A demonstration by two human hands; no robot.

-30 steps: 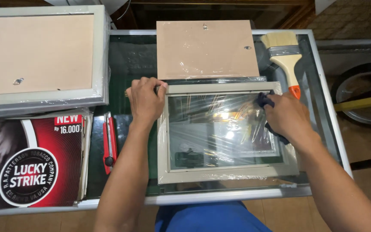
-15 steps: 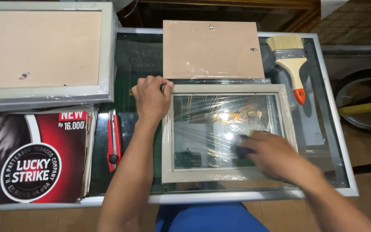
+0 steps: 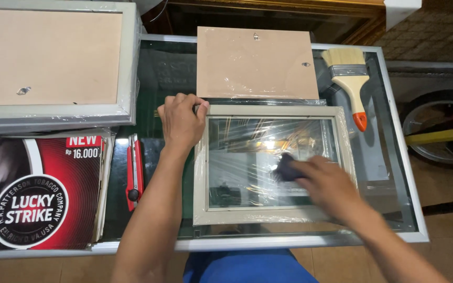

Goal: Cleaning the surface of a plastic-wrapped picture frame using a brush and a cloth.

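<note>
My left hand (image 3: 181,121) presses down on the top left corner of the beige picture frame (image 3: 201,173), fingers curled over its upper rail and the thumb side toward the glass, so the hand is closed flat on the frame rather than gripping around it. My forearm runs straight back from there to the near edge of the glass-topped table (image 3: 394,157). My right hand (image 3: 330,186) lies over the lower right part of the frame's glass pane (image 3: 247,157), blurred, with the fingers folded around a small dark cloth (image 3: 288,169) that touches the pane; that forearm leaves over the near right corner of the table.

The frame sits near the middle of the table, its lower rail close to the near edge and its right rail well short of the right edge, which leaves a bare strip of glass on that side. Just behind the frame's upper rail lies a brown backing board (image 3: 255,63), reaching to the far edge. A flat paintbrush (image 3: 349,78) with a pale handle and orange tip lies in the far right corner, bristles away from me, near but apart from the frame. Left of my left forearm a red utility knife (image 3: 133,175) lies parallel to the left edge, beside a red and black printed board (image 3: 38,194) at the near left corner. A larger grey frame (image 3: 53,63), back side up, covers the far left corner. Between the knife and the beige frame only my arm fills the room.
</note>
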